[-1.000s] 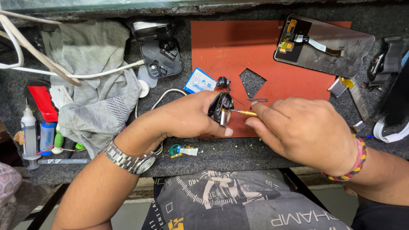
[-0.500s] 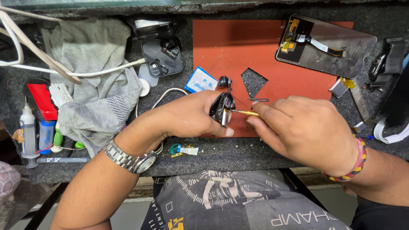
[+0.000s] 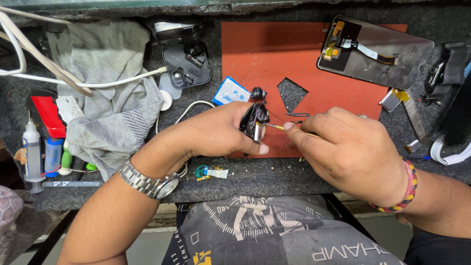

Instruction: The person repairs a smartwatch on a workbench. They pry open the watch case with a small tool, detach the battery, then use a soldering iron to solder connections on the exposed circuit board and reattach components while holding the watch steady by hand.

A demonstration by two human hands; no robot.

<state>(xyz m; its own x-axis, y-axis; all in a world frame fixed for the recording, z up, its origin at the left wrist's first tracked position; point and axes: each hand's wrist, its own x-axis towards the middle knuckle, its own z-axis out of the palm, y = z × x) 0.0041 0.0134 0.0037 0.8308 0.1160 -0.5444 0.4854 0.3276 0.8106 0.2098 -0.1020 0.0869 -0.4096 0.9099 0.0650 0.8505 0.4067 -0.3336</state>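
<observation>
1. On the far left of the dark workbench (image 3: 294,176) stand 1 clear syringe bottle (image 3: 32,149), 1 blue cylinder (image 3: 52,156) and 1 green-handled tool (image 3: 66,162), with 1 red flat piece (image 3: 48,114) just behind them.
2. Next comes 1 crumpled grey cloth (image 3: 105,105), crossed by 1 white cable (image 3: 88,84).
3. Behind the left hand lies 1 open black earbud case (image 3: 186,64), and beside it 1 small blue-and-white packet (image 3: 230,92).
4. 1 orange-red mat (image 3: 319,64) covers the middle of the bench; 1 loose black earbud (image 3: 257,92) sits on its left edge.
5. The left hand (image 3: 216,133), its wrist wearing 1 steel wristwatch (image 3: 147,180), is closed around 1 small black device (image 3: 254,120) with shiny metal on its lower end, held tilted just above the mat's lower left part, thumb under it and fingers wrapped over it.
6. The right hand (image 3: 353,152), with 1 beaded wristband (image 3: 409,189), is curled tightly around 1 thin tool with a brass tip (image 3: 275,127); the tip touches the device's metal end.
7. At the mat's upper right lies 1 opened phone screen assembly (image 3: 387,54) with a flat ribbon cable showing.
8. On the far right edge sits 1 coil of white cable (image 3: 449,154).
</observation>
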